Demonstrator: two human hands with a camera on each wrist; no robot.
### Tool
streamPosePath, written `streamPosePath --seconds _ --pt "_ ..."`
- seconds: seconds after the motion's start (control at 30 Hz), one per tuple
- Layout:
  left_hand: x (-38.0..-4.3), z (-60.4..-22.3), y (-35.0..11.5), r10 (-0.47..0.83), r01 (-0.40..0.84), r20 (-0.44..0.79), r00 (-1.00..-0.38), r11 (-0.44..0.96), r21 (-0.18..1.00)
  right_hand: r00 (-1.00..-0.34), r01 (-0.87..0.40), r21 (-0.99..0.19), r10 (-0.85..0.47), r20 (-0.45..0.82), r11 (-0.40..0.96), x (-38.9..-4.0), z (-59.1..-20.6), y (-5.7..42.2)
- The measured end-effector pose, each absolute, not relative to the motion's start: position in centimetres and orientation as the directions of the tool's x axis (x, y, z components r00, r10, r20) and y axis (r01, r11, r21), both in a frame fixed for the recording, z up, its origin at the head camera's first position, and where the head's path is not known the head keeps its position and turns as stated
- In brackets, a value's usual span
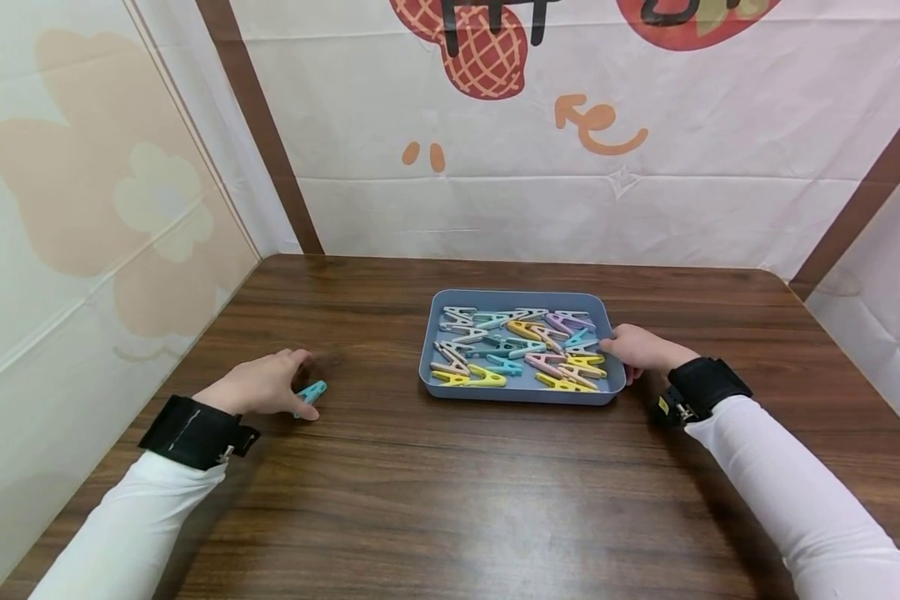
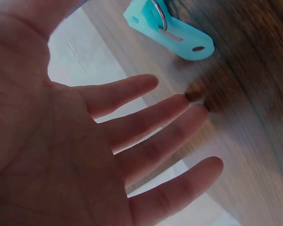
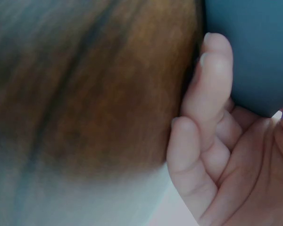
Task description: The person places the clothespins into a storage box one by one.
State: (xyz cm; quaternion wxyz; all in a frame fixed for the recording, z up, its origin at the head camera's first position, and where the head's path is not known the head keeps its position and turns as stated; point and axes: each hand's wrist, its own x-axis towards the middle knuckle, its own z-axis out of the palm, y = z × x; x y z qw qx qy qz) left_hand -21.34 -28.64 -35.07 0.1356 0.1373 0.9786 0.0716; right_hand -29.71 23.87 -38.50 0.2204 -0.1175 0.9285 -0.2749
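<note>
On the left of the table, my left hand (image 1: 268, 383) hovers low around a teal clothespin (image 1: 312, 392). Its fingers are spread and nearly straight in the left wrist view, and the clothespin (image 2: 174, 37) lies beyond the index finger with its metal spring showing. Whether the thumb touches it I cannot tell. My right hand (image 1: 642, 347) grips the right edge of a blue-grey tray (image 1: 521, 396), thumb over the rim. The right wrist view shows curled fingers (image 3: 212, 84) against the tray's outer wall (image 3: 250, 47). Several clothespins (image 1: 528, 346) in yellow, teal, pink, purple and white lie inside.
The brown wooden table (image 1: 420, 483) spreads out in front of me. A white printed cloth (image 1: 495, 208) hangs behind its back edge, and another cloth (image 1: 67, 333) with a flower runs along the left side.
</note>
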Motion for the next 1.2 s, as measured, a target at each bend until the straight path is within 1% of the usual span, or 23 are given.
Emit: streamPosePath --seconds 0.2,0.5,0.87,0.97,1.2 --pt "-21.2 -34.6 -28.8 0.300 0.267 -0.239 -0.923 0.950 0.161 -0.878 -0.094 -0.559 -0.333 -0.343 0.824 -29.6 -38.4 23.8" --pt "-21.2 -35.1 -28.9 0.311 0.259 -0.242 -0.919 0.940 0.223 -0.882 -0.089 -0.562 -0.328 -0.340 0.822 -29.6 -38.6 23.7" --pt "-21.4 -35.1 -29.2 0.333 0.270 -0.228 -0.915 0.925 0.268 -0.881 -0.092 -0.564 -0.331 -0.337 0.821 -29.8 -38.8 24.0" --pt "-21.7 -35.0 -29.1 0.346 0.284 -0.207 -0.915 0.918 0.277 -0.881 -0.094 -0.562 -0.332 -0.338 0.822 -29.8 -38.8 24.0" --pt "-22.5 -34.5 -28.0 0.391 0.346 -0.113 -0.913 0.892 0.290 -0.881 -0.088 -0.567 -0.330 -0.338 0.819 -29.8 -38.7 23.9"
